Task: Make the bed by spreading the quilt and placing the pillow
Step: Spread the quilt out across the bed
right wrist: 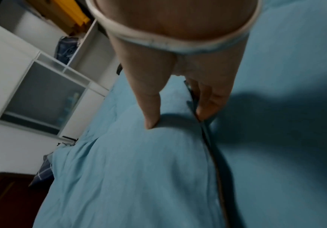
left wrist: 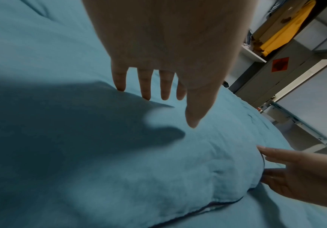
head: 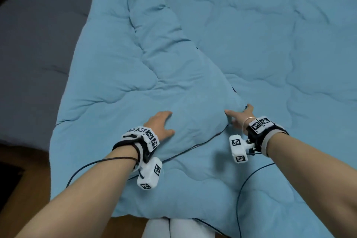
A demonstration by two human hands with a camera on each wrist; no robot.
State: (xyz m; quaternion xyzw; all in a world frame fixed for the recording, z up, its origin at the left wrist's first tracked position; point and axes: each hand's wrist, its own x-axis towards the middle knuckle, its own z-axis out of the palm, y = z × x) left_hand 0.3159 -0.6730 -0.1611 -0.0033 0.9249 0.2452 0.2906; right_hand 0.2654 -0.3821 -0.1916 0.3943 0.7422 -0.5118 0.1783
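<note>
left hand (head: 160,124) flat (all 5 fingers spread), right hand (head: 240,117) outstretched, fingers straight, thumb apart

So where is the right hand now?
In the head view the right hand is low, right of centre, touching the dark-piped corner of the folded-over flap of the blue quilt, with the left hand resting on that flap.

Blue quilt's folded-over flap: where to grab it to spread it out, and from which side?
Take the flap at its free corner, where the dark piped edge turns, coming from the right. That edge lies loose on the quilt's lower layer, so the right hand, at that corner, can likely slide its fingers under, thumb on top.
</note>
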